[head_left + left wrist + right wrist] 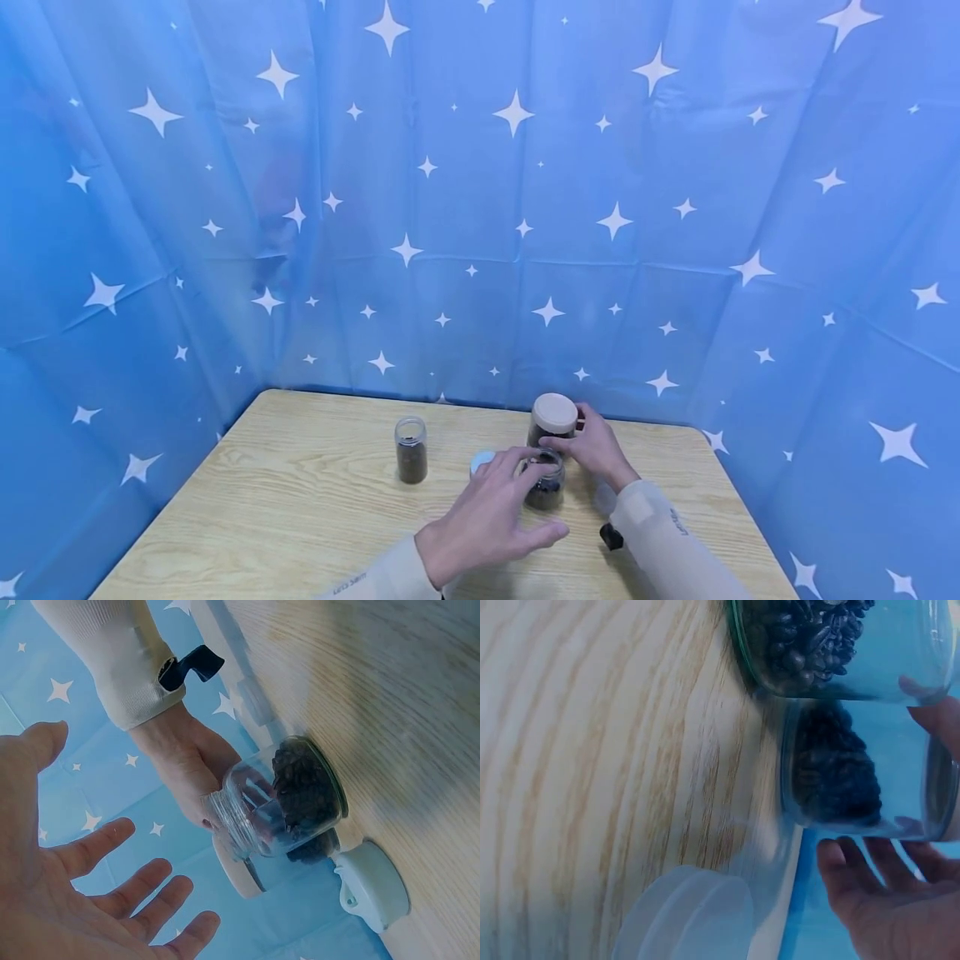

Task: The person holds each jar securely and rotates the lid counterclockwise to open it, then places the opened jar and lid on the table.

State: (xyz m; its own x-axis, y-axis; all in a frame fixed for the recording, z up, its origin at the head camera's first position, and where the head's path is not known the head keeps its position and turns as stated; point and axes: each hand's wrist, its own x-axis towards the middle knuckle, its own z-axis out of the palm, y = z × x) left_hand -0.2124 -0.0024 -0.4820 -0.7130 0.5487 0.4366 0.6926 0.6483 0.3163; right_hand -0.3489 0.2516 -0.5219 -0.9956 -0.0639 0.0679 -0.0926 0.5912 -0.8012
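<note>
My right hand [596,448] is around a glass jar with a beige lid [555,412]. In the right wrist view its thumb lies along the near side of this jar [836,769], and its loosely extended fingers [889,874] show a small gap from the glass. Dark bean-like pieces fill the jar's lower part. In front stands a lidless glass jar [289,799] of similar dark pieces. My left hand [487,517] hovers by that lidless jar, fingers spread; the left wrist view shows nothing in its palm [90,900].
A taller lidless jar [412,458] with dark brown contents stands to the left. Beside the front jar lies a light blue lid [373,886]. A translucent lid [690,919] rests by the right forearm. A starry blue curtain [450,208] hangs behind the wooden table [300,500].
</note>
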